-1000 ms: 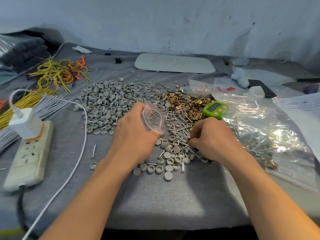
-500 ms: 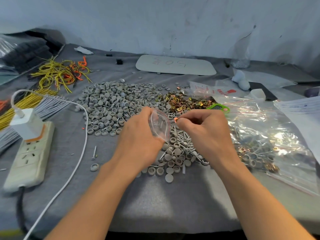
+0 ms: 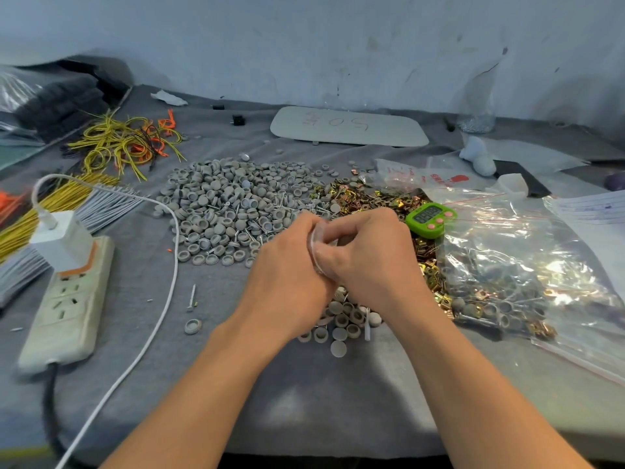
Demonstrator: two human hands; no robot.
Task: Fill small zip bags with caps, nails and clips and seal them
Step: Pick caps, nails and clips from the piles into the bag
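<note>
The left hand (image 3: 287,269) and right hand (image 3: 372,262) were pressed close together, both curled onto a small zip bag (image 3: 316,245) pinched between them, though whether its mouth stood open could not be told. The bag looked light, thin, limp and slippery, so it would probably be best taken by the stiffer zip strip at its mouth, since the film would crumple and nail points might pierce it. Loose caps (image 3: 220,204) lay beyond the left hand, gold clips (image 3: 372,198) beyond the right, a stray nail (image 3: 191,297) off to the left, and a green timer (image 3: 431,218) and a large filled bag (image 3: 524,265) to the right.
</note>
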